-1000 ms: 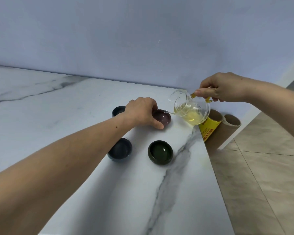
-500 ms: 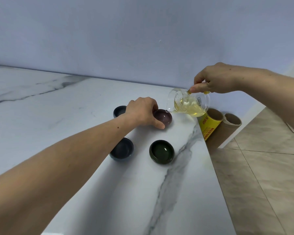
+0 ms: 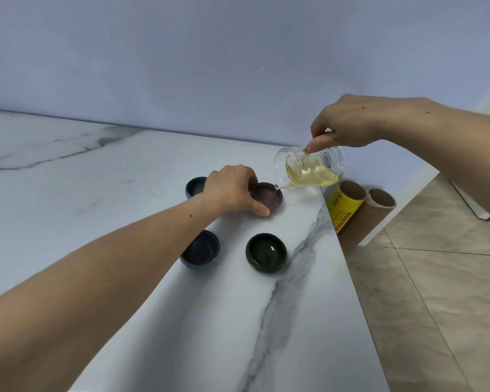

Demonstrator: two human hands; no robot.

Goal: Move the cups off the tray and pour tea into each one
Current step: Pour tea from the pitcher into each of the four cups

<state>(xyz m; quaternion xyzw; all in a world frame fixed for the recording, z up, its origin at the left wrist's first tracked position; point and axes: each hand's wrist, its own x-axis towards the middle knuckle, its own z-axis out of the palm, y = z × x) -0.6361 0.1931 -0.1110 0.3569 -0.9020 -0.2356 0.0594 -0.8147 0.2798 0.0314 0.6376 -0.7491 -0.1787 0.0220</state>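
Note:
Several small cups stand on the white marble table. My left hand grips the rim of the purple cup from its left side. In my right hand a glass pitcher of yellow tea is held by its handle, tipped steeply with its spout over the purple cup's right rim. A green cup with liquid in it sits nearer to me. A dark blue cup is partly hidden by my left forearm. Another dark cup peeks out behind my left hand. No tray is in view.
The table's right edge runs close to the cups. Beyond it, a yellow-labelled cardboard tube and a plain one lean against the table side above a tiled floor. A pale wall stands behind.
My right hand has risen and tipped the glass pitcher further, bringing the spout down to the purple cup's rim. My left hand has stayed on that cup.

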